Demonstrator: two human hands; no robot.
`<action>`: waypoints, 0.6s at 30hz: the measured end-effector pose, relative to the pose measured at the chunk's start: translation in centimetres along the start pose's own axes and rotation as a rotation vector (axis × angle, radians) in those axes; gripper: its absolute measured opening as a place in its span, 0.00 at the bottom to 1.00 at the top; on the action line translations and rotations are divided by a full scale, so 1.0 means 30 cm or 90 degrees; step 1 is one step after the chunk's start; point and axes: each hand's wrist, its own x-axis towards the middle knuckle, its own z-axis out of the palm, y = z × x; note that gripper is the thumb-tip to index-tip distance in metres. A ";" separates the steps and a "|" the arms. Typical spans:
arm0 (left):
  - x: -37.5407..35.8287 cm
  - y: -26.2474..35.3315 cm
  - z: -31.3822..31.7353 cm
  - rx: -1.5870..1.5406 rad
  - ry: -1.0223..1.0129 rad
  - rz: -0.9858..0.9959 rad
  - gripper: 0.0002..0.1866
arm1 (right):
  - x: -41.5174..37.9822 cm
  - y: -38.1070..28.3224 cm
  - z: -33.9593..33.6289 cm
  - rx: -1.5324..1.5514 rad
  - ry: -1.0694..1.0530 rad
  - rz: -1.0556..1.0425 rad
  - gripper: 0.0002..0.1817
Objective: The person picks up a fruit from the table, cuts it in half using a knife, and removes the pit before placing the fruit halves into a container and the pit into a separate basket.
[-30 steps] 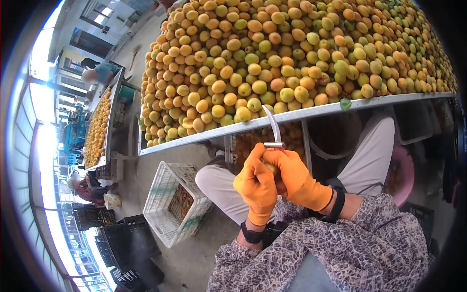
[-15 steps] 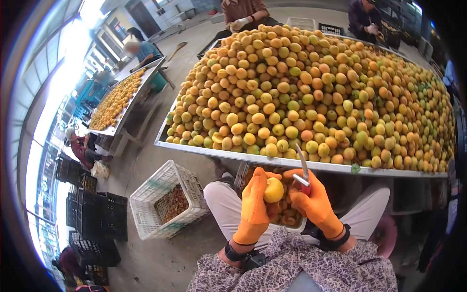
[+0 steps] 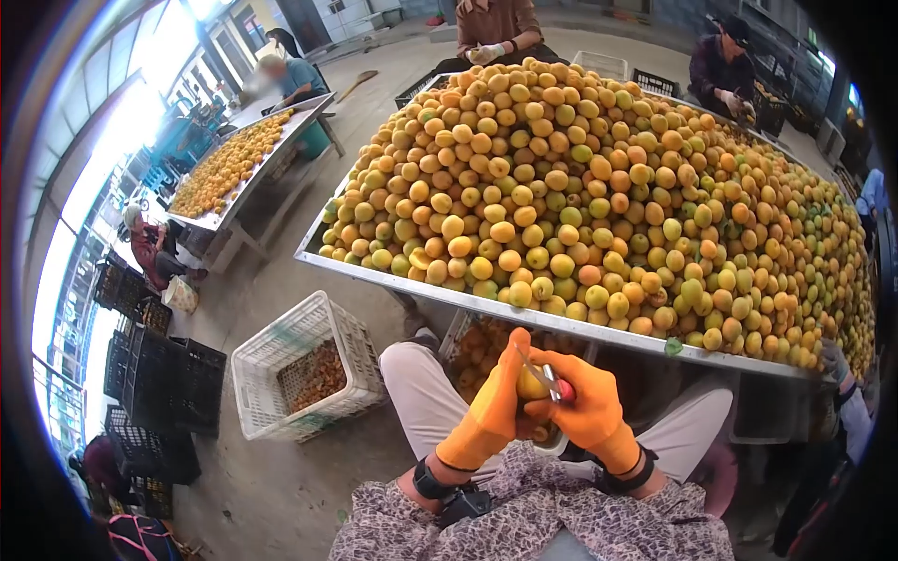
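Observation:
My left hand, in an orange glove, is closed around a yellow apricot above my lap. My right hand, gloved the same way, grips a small knife with a red handle. The thin blade lies across the top of the apricot, close to my left thumb; how deep it sits is not visible. Much of the fruit is hidden by my fingers. Below and behind my hands, a crate between my legs holds apricot pieces.
A metal-edged table heaped with apricots stands in front. Left of my knee is a white crate with dark bits inside. Black crates are stacked farther left. Other people sit around the tables; a gloved hand reaches in at right.
The knife blade has swung down from pointing up to lying across the apricot. My hands have come together around the fruit. The view has shifted slightly.

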 end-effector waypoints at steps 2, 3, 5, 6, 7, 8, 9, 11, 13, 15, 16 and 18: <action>-0.004 0.016 0.019 -0.036 -0.070 -0.060 0.29 | -0.002 -0.060 -0.011 -0.177 0.004 -0.016 0.32; -0.030 0.007 0.053 0.061 0.034 0.031 0.29 | -0.004 -0.056 -0.001 -0.201 0.029 -0.075 0.30; -0.008 -0.033 -0.016 0.062 0.019 0.039 0.20 | -0.005 -0.057 -0.004 -0.220 0.010 -0.095 0.29; -0.009 -0.054 -0.049 0.077 0.000 0.040 0.30 | -0.006 -0.057 -0.007 -0.234 0.007 -0.112 0.28; -0.025 0.013 -0.034 0.321 -0.048 -0.012 0.49 | -0.008 -0.054 -0.001 -0.250 0.012 -0.128 0.26; -0.012 0.008 -0.039 0.176 -0.004 -0.079 0.50 | -0.012 -0.044 -0.004 -0.255 -0.008 -0.123 0.26; -0.007 0.012 -0.042 0.213 -0.031 -0.069 0.51 | -0.011 -0.032 -0.004 -0.269 -0.005 -0.115 0.25; 0.007 0.023 -0.047 0.173 -0.027 -0.068 0.41 | -0.006 -0.016 0.006 -0.259 0.012 -0.101 0.21; 0.055 -0.054 -0.058 0.159 -0.018 0.053 0.32 | 0.003 0.023 0.037 -0.202 0.053 -0.117 0.20; 0.093 -0.097 -0.073 0.502 0.019 0.517 0.14 | 0.005 0.050 0.061 -0.135 0.109 -0.127 0.21; 0.108 -0.103 -0.078 0.505 0.011 0.514 0.14 | 0.007 0.054 0.068 -0.135 0.116 -0.124 0.21; 0.124 -0.123 -0.082 0.589 0.108 0.674 0.16 | 0.005 0.059 0.079 -0.053 0.131 -0.097 0.23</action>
